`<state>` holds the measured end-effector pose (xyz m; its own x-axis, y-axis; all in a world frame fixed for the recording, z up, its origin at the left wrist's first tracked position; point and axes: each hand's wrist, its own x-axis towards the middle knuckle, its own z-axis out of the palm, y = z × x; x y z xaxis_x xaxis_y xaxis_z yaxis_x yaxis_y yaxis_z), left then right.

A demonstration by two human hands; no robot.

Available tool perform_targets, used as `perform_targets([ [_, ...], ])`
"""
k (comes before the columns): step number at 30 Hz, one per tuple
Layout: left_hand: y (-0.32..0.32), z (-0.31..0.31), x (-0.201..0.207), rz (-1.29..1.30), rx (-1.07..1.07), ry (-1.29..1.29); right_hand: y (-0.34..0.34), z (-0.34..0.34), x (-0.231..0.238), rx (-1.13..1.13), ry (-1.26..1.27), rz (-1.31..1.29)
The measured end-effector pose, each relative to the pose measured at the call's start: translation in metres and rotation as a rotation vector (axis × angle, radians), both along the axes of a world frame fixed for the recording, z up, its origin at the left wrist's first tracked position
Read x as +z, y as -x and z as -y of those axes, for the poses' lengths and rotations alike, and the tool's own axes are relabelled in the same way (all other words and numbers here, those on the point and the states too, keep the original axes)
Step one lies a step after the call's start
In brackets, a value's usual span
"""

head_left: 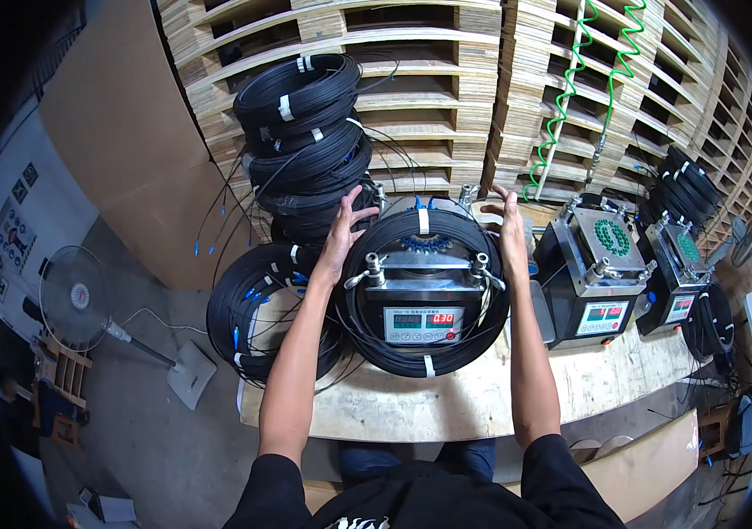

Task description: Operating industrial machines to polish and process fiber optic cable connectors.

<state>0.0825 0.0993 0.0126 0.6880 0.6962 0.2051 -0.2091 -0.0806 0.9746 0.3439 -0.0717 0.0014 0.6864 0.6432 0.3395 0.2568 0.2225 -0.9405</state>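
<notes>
A large coil of black cable (429, 363), bound with white ties, hangs around a bench machine (423, 324) with a metal top plate, corner clamps and a lit red display. Blue connectors (427, 245) form a ring on that plate. At the coil's upper left, my left hand (341, 234) is open, its fingers stretched apart. On the other side, my right hand (510, 231) is likewise open beside the coil's upper right, fingers pointing away from me. Whether either palm touches the cable, I cannot tell.
Stacked black cable coils (301, 159) stand behind on the left, with a loose coil (248, 339) with blue connectors below. To the right are two similar machines, one nearer (601, 273), one farther (677, 273). Wooden pallets (411, 53) rise behind; a fan (81, 295) stands left.
</notes>
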Motion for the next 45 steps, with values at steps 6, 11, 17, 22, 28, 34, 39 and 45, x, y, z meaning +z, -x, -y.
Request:
perform_targets([
  [6,-0.002,-0.007,-0.01,0.022,0.043,0.027,0.005,0.002,0.005,-0.032,0.07,0.12],
  [11,0.002,-0.014,-0.018,0.026,0.111,0.122,0.006,0.003,0.007,0.25,0.056,-0.071],
  [17,0.001,-0.01,-0.016,0.042,0.1,0.056,0.005,0.004,0.007,0.252,0.032,-0.138],
  [22,0.002,-0.008,-0.012,0.031,0.053,0.014,0.001,0.004,0.005,0.224,0.027,-0.086],
  [28,0.002,-0.006,-0.011,0.024,0.049,-0.004,0.001,0.004,0.004,0.211,0.021,-0.076],
  [34,0.001,-0.008,-0.011,0.04,0.046,0.006,0.004,0.003,0.014,0.245,0.062,-0.136],
  [39,0.002,-0.005,-0.01,0.031,0.051,-0.01,-0.012,-0.018,0.014,0.227,0.11,0.111],
  [45,0.006,-0.006,-0.01,0.037,0.08,0.0,-0.066,-0.085,0.017,0.01,0.512,0.123],
])
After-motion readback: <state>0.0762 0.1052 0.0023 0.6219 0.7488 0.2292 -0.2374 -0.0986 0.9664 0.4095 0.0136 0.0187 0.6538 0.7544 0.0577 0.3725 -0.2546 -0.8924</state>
